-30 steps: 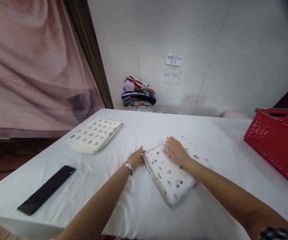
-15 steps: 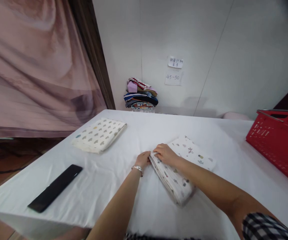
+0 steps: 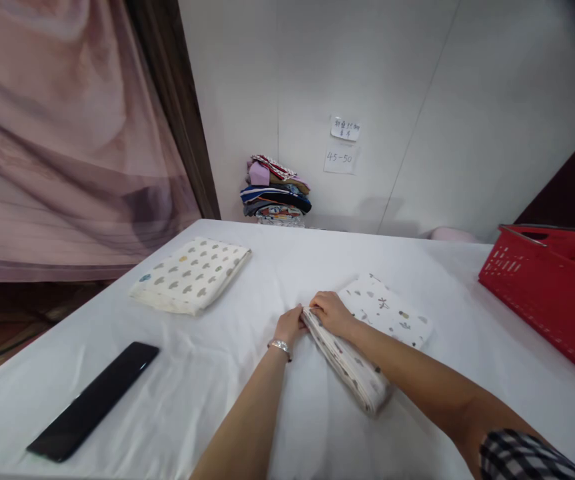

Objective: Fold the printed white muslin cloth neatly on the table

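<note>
A white cloth (image 3: pixel 354 367) with small grey and coloured prints lies partly folded, its layered front edge tilted up toward me. At its near-left corner, my left hand (image 3: pixel 290 325), with a bracelet on the wrist, has its fingers closed on the layers. My right hand (image 3: pixel 333 312) is beside it, fingers bent over the same folded edge. The cloth's flatter part spreads out behind my right forearm, which hides some of it. My fingertips are partly hidden in the folds.
On the white-covered table (image 3: pixel 247 360), a folded cream cloth with grey prints (image 3: pixel 194 273) lies at the left. A black flat object (image 3: pixel 94 400) is nearer me. A red basket (image 3: pixel 542 293) stands right. Behind the table is a fabric stack (image 3: pixel 277 190) against the wall.
The folded front part of the cloth has been tipped up more, showing a narrower top and more of its layered edge. Both hands stay at the same corner. The view has shifted slightly.
</note>
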`<state>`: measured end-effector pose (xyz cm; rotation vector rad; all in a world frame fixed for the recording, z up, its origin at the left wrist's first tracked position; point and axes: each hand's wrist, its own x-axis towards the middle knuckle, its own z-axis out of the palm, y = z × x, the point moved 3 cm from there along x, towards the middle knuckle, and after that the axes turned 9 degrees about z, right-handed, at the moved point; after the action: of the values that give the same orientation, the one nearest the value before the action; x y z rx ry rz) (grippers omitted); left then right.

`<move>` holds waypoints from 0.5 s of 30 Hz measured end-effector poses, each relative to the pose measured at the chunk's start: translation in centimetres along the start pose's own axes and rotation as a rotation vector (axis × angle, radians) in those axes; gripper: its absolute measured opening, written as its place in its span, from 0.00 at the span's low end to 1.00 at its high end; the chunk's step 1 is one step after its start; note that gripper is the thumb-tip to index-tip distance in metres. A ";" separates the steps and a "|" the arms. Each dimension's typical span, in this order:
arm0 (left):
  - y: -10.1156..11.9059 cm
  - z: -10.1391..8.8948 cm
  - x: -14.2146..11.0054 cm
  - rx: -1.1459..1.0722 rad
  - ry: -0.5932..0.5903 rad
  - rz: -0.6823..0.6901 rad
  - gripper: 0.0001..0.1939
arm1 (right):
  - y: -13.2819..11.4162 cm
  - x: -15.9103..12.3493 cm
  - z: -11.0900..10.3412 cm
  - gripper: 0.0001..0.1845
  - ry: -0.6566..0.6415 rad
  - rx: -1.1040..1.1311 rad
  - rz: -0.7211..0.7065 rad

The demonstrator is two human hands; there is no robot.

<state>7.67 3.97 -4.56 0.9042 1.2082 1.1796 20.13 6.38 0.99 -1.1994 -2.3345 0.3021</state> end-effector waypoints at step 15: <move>0.4 0.0 0.1 0.360 0.058 0.192 0.12 | 7.7 -3.2 -4.0 0.33 -0.129 -0.285 0.570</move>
<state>7.57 4.17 -4.22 1.2850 1.4330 1.1638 29.15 8.19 0.17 -2.0369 -2.1425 0.2446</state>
